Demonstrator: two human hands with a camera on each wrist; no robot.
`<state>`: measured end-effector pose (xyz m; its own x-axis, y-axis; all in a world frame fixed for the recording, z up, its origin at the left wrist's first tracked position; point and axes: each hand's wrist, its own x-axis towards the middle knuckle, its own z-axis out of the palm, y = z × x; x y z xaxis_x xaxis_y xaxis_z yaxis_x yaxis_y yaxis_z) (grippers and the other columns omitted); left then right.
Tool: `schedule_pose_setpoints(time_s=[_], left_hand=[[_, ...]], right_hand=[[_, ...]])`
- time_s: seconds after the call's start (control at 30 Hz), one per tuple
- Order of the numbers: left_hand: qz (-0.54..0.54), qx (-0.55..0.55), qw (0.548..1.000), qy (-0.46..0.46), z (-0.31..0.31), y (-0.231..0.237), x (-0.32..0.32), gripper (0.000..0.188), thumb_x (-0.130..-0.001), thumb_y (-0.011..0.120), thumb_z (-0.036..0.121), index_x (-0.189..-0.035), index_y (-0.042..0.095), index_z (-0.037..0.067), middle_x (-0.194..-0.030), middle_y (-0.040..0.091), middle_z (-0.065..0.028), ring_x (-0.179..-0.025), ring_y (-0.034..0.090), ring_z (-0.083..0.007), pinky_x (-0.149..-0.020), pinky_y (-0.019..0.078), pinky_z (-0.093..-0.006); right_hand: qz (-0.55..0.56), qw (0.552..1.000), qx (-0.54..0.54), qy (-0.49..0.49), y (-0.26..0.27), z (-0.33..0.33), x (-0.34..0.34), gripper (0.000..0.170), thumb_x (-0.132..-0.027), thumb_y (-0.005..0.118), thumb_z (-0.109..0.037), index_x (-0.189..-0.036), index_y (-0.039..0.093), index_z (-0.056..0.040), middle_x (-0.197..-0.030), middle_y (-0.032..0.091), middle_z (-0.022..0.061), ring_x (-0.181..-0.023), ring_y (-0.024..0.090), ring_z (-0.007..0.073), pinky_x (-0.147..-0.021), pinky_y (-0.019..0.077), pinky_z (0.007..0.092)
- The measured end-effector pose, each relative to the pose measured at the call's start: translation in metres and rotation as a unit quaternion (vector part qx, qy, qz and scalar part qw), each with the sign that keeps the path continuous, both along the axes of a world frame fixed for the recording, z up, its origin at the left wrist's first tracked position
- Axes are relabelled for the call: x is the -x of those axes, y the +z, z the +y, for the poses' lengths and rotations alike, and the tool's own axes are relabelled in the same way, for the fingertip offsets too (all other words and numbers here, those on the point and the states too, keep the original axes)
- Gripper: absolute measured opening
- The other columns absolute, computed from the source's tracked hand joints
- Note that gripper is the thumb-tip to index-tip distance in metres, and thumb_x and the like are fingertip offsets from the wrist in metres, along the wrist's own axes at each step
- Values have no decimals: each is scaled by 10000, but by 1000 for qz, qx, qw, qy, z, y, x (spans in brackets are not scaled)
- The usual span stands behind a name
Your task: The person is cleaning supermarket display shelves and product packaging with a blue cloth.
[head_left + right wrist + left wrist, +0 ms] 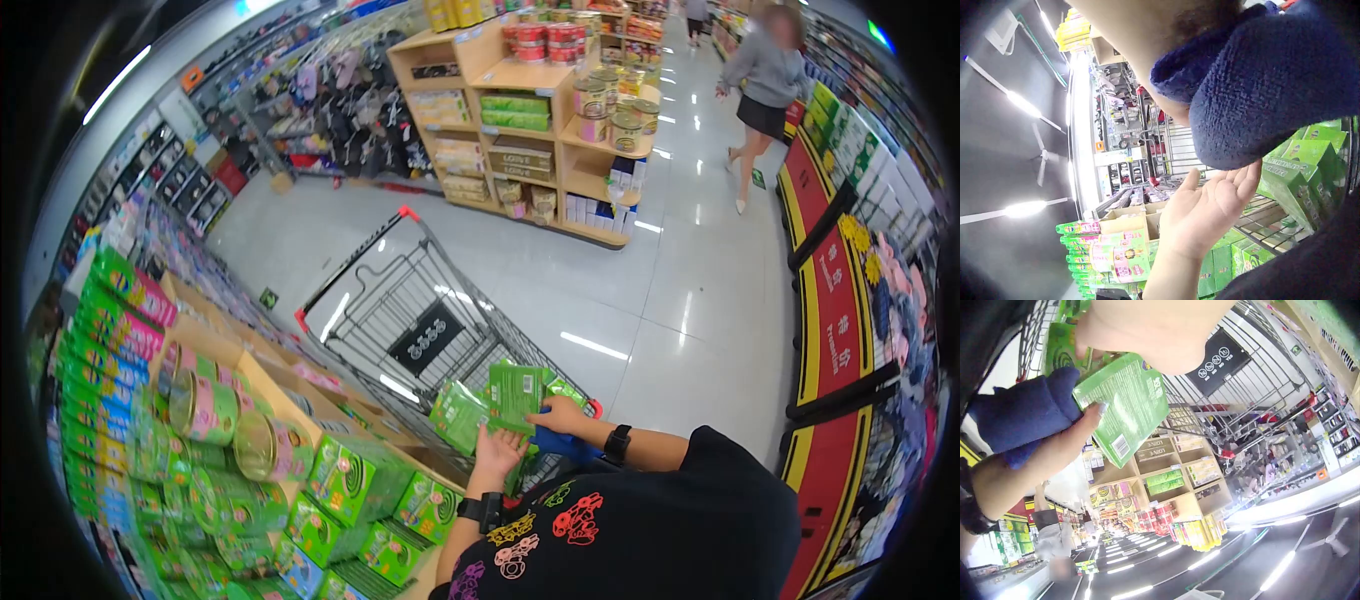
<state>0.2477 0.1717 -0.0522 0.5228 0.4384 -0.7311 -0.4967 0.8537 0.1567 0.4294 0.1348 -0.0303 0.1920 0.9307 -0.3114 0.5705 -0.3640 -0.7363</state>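
A green mosquito-coil box (517,392), its printed back and barcode showing, is pinched by my right hand (563,415) over the cart. The thumb lies on its face in the left wrist view. A navy blue cloth (1025,415) hangs bunched at that same hand and covers much of it in the right wrist view. My left hand (500,452) is palm up just below the box, its fingers extended and holding nothing. More green boxes (1300,181) lie in the cart beside the hands.
A wire shopping cart (375,290) stands right in front of me. At left, a display holds mosquito-coil boxes (345,480), tins (270,447) and green spray bottles. Wooden shelves (470,130) stand ahead, red promotion bins (835,310) at right. A person (768,75) is in the aisle.
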Motion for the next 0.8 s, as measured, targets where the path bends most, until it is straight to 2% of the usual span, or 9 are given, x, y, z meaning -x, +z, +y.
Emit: schedule_pose_setpoints(time_s=[0.03,0.17,0.2,0.3,0.43,0.47,0.57,0.7,0.8], left_hand=[[12,1,1000,-18,6,1,-7,731,-868,264,619,-1320,321,47,-1317,422,-139,-1255,349,-283,-1043,212,-476],[41,3,996,-74,18,-3,-32,827,-834,359,637,-1391,151,62,-1395,254,-205,-1263,312,-341,-1038,219,-492],[38,-6,996,-82,19,-2,-39,874,-813,397,650,-1409,80,95,-1404,194,-225,-1275,279,-368,-1037,215,-506],[54,8,995,-86,25,-5,-60,889,-791,418,670,-1411,88,125,-1395,209,-236,-1304,230,-370,-1041,202,-522],[43,-63,988,-135,26,-8,-78,864,-771,345,731,-1397,217,150,-1426,256,-139,-1291,272,-340,-1019,187,-565],[20,-67,988,-141,28,-13,-81,814,-792,293,722,-1366,311,145,-1411,311,-94,-1272,306,-314,-1012,177,-585],[9,-94,986,-140,28,-42,-85,768,-819,284,687,-1352,343,137,-1390,349,-95,-1272,312,-298,-1017,181,-577],[89,7,988,-129,19,-45,-84,596,-863,345,585,-1203,504,122,-1228,516,-83,-1114,479,-274,-962,329,-494],[83,-13,987,-137,8,-56,-82,543,-868,353,560,-1148,536,132,-1153,555,-71,-1060,505,-261,-935,349,-495]], right_hand=[[-42,999,3,10,9,2,-5,486,-681,644,-510,-836,682,-51,-719,642,159,-671,630,293,-618,493,367],[-125,990,26,67,27,10,-19,467,-688,606,-498,-823,670,-55,-759,645,155,-720,631,307,-654,498,405],[-155,985,8,82,26,12,-22,433,-688,589,-461,-760,665,-41,-753,647,158,-713,637,320,-636,507,435],[-187,972,43,139,26,19,-27,402,-682,581,-414,-769,667,-31,-758,645,183,-711,639,336,-627,510,441],[-184,955,81,218,30,31,-30,323,-671,582,-316,-777,673,-25,-790,650,193,-726,643,337,-635,517,427],[-187,950,77,237,29,32,-30,306,-663,591,-294,-779,675,-24,-798,655,178,-735,645,323,-627,516,417],[-188,939,95,272,8,40,-31,314,-654,602,-298,-783,676,-22,-800,659,165,-744,647,312,-620,513,414],[-151,931,89,321,-24,50,-39,320,-646,610,-300,-781,675,-17,-781,653,174,-733,641,323,-610,507,415],[-155,921,121,338,-37,54,-40,279,-654,608,-288,-788,685,-56,-778,655,163,-730,640,316,-604,500,421]])
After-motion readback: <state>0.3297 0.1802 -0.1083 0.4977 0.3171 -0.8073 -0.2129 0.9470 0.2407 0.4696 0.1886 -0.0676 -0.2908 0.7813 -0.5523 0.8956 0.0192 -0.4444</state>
